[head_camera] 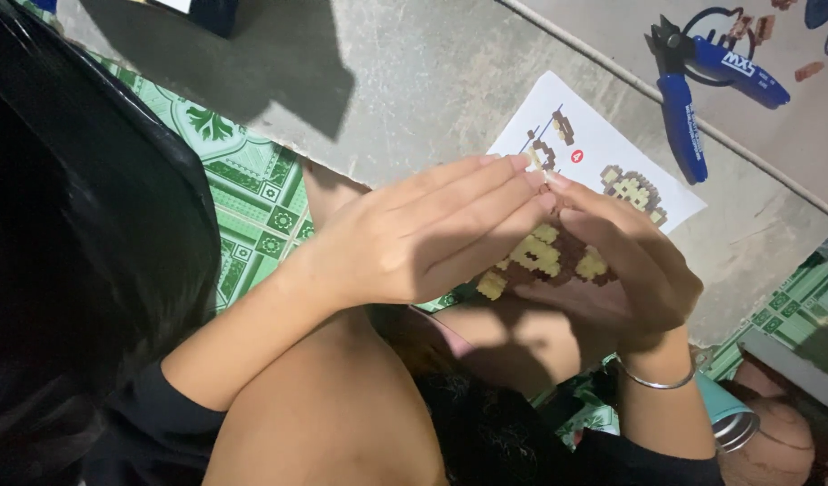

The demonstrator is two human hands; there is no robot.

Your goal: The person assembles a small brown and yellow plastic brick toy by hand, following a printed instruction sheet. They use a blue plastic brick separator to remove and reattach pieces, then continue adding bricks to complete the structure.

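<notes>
Head view: the left hand (414, 238) and right hand (625, 270) cup a tan-and-brown brick figure (544, 256) at centre, fingers pressed together around it, mid-assembly. The instruction sheet (603, 148) lies at one o'clock; seating a further brick likely needs careful alignment.

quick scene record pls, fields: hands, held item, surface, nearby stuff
left hand: fingers flat and extended, covering the upper side of the model
right hand: cupped around the model from the other side, silver bracelet on wrist
held item: small brick model, tan and brown, partly hidden between both hands
surface: grey concrete floor, green patterned mat beside it
nearby: instruction sheet with brick diagrams under the hands; blue-handled pliers beyond it; metal can by the right wrist
</notes>
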